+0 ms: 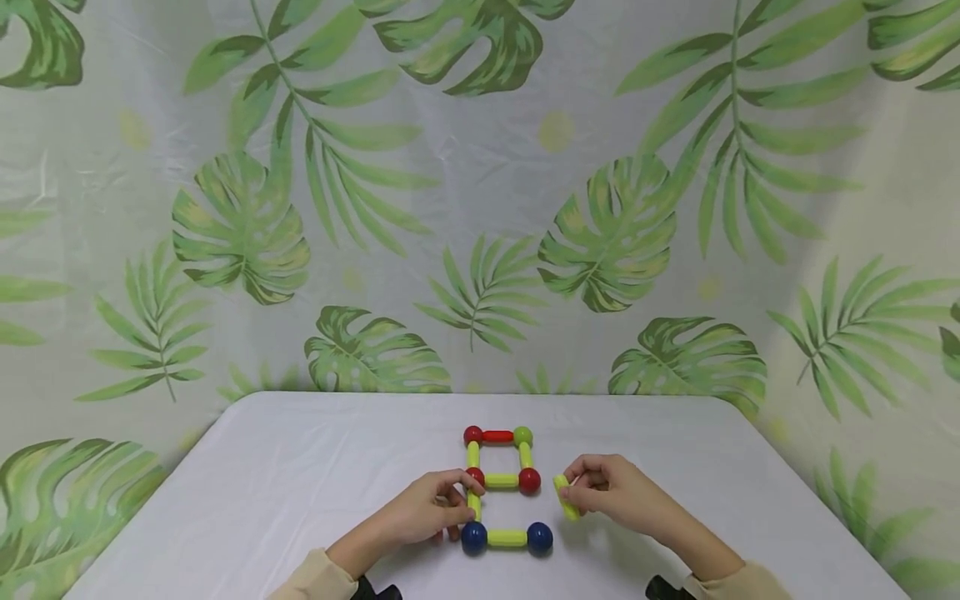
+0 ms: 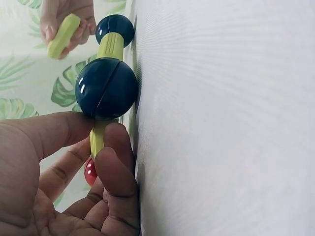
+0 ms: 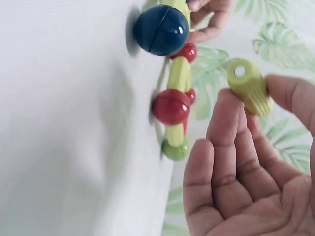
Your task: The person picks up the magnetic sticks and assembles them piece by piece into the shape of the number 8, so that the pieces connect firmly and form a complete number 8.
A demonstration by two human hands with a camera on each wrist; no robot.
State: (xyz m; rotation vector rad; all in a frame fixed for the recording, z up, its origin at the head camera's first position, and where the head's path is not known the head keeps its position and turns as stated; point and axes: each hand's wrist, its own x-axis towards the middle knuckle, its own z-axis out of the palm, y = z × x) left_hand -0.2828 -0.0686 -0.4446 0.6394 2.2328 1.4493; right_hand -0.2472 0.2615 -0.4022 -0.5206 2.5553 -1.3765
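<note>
A flat frame of magnetic rods and balls lies on the table. Its far square has red balls (image 1: 529, 481), a green ball (image 1: 522, 436) and a red rod (image 1: 497, 437) along the back. Nearer, two blue balls (image 1: 539, 538) are joined by a yellow-green rod (image 1: 507, 538). My left hand (image 1: 420, 510) pinches the left side rod (image 2: 97, 140), which runs from a blue ball to a red one. Right of the frame, my right hand (image 1: 618, 497) holds a loose yellow-green magnetic rod (image 3: 250, 87) between thumb and fingers, tilted and raised, a pale round magnet showing in its end.
A white-covered table (image 1: 315, 450) carries the frame near its front middle. Behind and at both sides hangs a leaf-patterned curtain (image 1: 480, 208). Dark wrist-camera mounts (image 1: 667, 588) show at the bottom edge by the sleeves.
</note>
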